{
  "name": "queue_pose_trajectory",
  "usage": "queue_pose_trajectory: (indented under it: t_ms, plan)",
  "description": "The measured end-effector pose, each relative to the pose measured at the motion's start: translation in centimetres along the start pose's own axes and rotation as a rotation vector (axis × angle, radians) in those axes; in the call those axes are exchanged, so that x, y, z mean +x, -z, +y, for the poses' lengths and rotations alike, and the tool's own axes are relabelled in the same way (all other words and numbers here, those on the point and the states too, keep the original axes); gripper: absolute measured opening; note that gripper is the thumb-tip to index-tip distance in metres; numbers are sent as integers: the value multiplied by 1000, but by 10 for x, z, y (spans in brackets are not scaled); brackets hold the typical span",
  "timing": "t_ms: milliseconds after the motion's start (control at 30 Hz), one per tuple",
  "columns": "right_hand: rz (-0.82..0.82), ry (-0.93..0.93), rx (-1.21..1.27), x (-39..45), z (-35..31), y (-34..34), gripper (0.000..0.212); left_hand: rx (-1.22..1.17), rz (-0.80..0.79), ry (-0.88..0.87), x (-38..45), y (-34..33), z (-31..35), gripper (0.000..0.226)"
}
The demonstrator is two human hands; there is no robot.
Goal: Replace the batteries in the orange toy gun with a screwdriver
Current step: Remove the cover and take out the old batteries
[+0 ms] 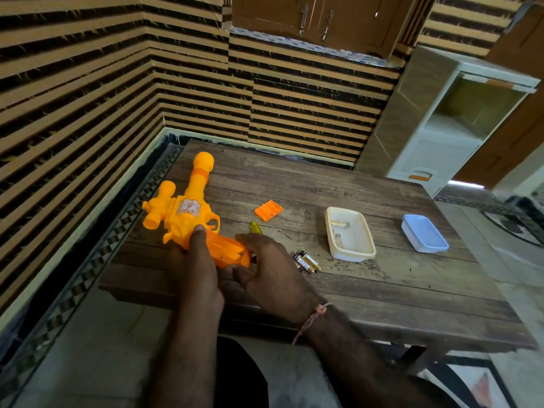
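Note:
The orange toy gun point(185, 207) lies on the wooden table point(368, 290) at the left, barrel pointing away from me. My left hand point(197, 266) grips its handle, thumb up on the body. The handle's battery bay point(229, 250) is uncovered. My right hand point(270, 269) rests at the handle's end, fingers bent around it. The orange battery cover point(268, 210) lies apart on the table. A yellow-handled screwdriver point(255, 227) pokes out from behind my right hand. Two gold and black batteries point(307, 262) lie just right of my right hand.
An open cream plastic tray point(350, 251) with small metal parts stands right of the batteries. Its blue lid point(424, 232) lies further right. A striped wall borders the table on the left and back; a white cabinet point(441, 119) stands at the far right.

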State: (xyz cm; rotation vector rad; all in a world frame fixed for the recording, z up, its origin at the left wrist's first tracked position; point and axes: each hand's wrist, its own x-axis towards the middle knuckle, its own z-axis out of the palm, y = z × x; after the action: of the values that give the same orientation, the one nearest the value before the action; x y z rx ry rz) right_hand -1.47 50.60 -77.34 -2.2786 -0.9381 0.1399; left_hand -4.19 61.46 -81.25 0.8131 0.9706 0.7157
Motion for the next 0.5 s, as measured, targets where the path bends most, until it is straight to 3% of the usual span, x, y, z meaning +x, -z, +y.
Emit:
queue_pose_trajectory:
  t_ms: [100,267,500]
  plan:
    - [-2,-4,1,0,1,-3,56,35,65,-114,-3,1,2,39]
    - [-1,8,-61,0,4,-5,58,15,311,-134,-2,3,8,43]
    - [-2,73,-147,-4,4,-13,52,59,397,-205,-12,0,17,40]
